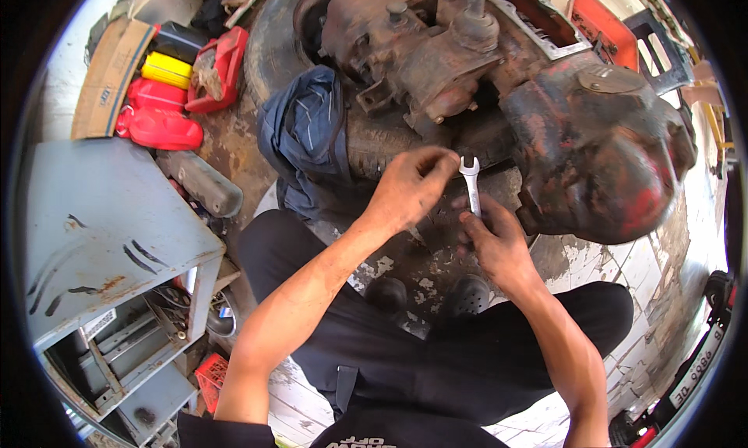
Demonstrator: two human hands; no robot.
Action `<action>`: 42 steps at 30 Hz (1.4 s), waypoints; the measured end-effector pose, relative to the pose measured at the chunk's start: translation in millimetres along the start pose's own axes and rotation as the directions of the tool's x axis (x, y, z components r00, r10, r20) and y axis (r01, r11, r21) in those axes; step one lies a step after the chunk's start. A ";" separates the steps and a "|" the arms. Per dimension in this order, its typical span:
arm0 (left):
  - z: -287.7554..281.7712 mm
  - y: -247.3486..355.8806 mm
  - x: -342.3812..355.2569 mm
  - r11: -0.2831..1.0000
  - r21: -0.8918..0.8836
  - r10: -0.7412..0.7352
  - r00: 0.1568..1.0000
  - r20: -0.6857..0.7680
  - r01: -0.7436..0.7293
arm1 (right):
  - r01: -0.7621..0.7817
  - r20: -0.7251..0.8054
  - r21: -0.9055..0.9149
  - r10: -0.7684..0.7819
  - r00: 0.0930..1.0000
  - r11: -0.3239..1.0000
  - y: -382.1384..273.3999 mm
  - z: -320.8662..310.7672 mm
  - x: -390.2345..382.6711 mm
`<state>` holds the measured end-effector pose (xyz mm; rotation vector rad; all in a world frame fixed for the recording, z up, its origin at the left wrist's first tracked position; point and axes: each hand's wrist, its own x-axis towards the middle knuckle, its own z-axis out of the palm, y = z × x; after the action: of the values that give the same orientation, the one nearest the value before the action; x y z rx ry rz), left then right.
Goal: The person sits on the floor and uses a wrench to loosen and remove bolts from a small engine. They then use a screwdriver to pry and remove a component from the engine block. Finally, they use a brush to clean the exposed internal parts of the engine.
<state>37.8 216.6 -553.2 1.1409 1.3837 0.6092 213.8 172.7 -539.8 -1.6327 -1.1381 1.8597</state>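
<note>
My right hand grips a silver open-ended wrench upright, its open jaw pointing away from me. Just left of that jaw, my left hand has its fingers curled together; whatever may be between them is hidden. Beyond both hands is a large, greasy, rusty mechanical assembly on a tire, with a bulky stained housing at the right. A bundled blue cloth lies on the tire, left of my left hand.
At left stand a worn grey metal cabinet, red plastic containers, a yellow item and cardboard. Red and black trays are at the back right. A red crate is at lower left. My crossed legs fill the foreground.
</note>
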 end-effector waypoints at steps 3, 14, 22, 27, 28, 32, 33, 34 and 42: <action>-0.9 -13.9 5.7 0.896 -0.441 -0.096 0.992 -0.083 0.050 | -0.090 0.016 0.056 0.089 0.996 0.994 -8.0 0.9 -4.0; -2.5 -19.2 33.0 0.390 -0.910 -0.126 0.987 0.101 0.142 | -0.169 -0.081 0.021 0.170 0.982 0.985 -7.7 12.1 0.9; 4.0 -14.3 38.9 0.408 -0.900 -0.155 0.983 0.096 0.152 | -0.195 -0.155 0.021 0.196 0.968 0.981 -3.6 2.4 7.8; 9.2 -13.6 40.8 0.443 -0.889 -0.168 0.985 0.045 0.116 | -0.192 -0.164 0.011 0.191 0.968 0.981 -3.1 3.5 12.8; 9.6 -12.2 40.8 0.436 -0.891 -0.184 0.982 0.047 0.124 | -0.188 -0.160 0.016 0.188 0.969 0.982 -2.7 2.9 13.7; 7.6 -12.0 42.2 0.428 -0.888 -0.215 0.973 0.079 0.167 | -0.195 -0.164 -0.007 0.191 0.968 0.981 -1.4 1.3 18.4; 6.5 -11.0 43.2 0.435 -0.882 -0.230 0.969 0.086 0.181 | -0.201 -0.163 -0.006 0.198 0.967 0.980 -4.3 2.0 19.6; 5.4 -9.5 44.3 0.441 -0.876 -0.245 0.965 0.092 0.195 | -0.208 -0.162 -0.005 0.204 0.965 0.978 -6.2 2.2 19.9; 4.1 -11.7 46.4 0.466 -0.859 -0.234 0.966 0.111 0.211 | -0.187 -0.144 -0.037 0.180 0.973 0.982 -1.2 -0.2 22.5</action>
<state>45.9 252.0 -584.6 0.1004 0.9693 0.9746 208.6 190.5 -552.7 -1.9223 -1.0128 1.8040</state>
